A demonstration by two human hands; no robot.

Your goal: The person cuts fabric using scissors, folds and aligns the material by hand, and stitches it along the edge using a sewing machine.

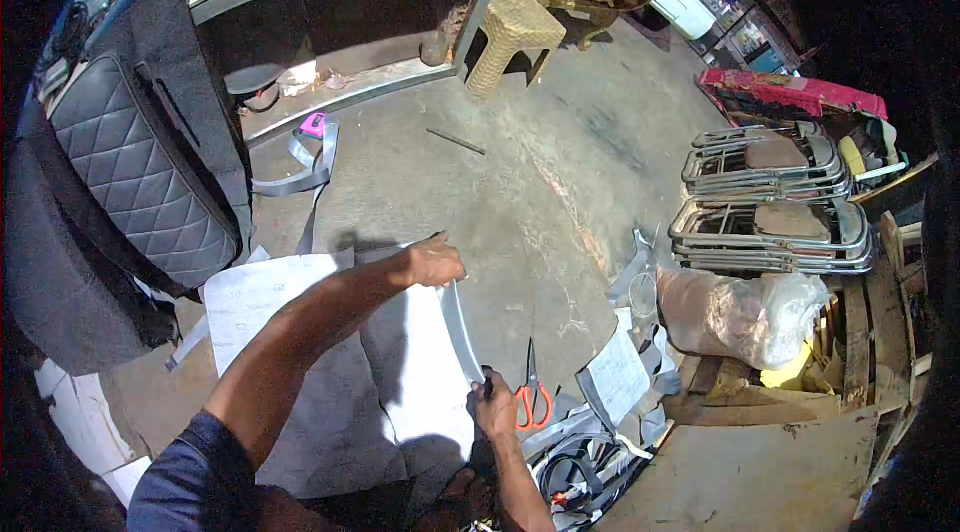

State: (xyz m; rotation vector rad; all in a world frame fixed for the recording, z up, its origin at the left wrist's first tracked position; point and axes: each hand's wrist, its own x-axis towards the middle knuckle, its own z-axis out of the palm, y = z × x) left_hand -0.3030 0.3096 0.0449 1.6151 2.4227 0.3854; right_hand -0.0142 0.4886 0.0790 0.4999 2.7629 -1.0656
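A narrow grey strip (461,332) runs between my two hands over large pale sheets (420,372) on the floor. My left hand (436,260) is closed at the strip's far end, its fingertips partly hidden. Closer to me, my right hand (495,412) is closed around the strip's near end, with a small dark object, too small to name, showing at the fingers. Orange-handled scissors (534,406) lie just right of that hand, blades pointing away. A white sheet with handwritten marks (255,302) lies under my left forearm.
A black quilted seat (150,167) stands at left. A pink tape measure (313,125) and grey strips lie beyond my hands. Scraps and a marked paper (615,377) crowd the right, near folded metal chairs (770,232) and a plastic-wrapped roll (730,317). A woven-pattern stool (510,32) stands far off.
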